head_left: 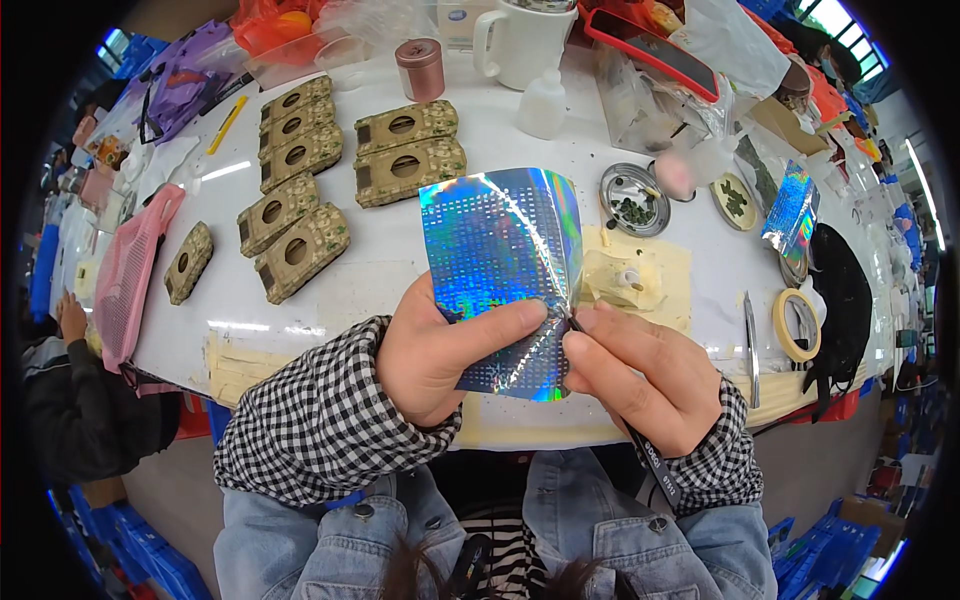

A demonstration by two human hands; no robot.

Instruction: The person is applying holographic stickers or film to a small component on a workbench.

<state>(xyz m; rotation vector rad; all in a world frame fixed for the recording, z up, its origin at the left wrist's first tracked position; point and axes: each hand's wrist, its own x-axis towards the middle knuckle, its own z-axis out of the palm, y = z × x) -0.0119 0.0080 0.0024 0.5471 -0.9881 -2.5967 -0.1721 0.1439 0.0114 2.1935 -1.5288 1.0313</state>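
A shiny holographic sheet [490, 240] with rows of small marks is held up over the table's front edge. My left hand [430, 355] grips it, thumb pressed flat on its face. Closed in a pinch, my right hand [650, 375] holds slim black tweezers [655, 468], whose back end sticks out beside the cuff. Their tip meets the sheet's right edge, near my left thumb; whether a small piece is caught there I cannot tell. Camouflage-patterned model tank hulls [303, 253] with round holes lie left of the sheet, and several more hulls [410, 170] lie behind it.
To the right are a round metal dish [635, 212] of small green pieces, a tape roll [797, 325], steel tweezers [751, 350] and another holographic sheet [793, 210]. A white mug [525, 45], squeeze bottle [543, 105] and red-cased phone [652, 55] stand behind. A pink mesh bag [135, 270] lies left.
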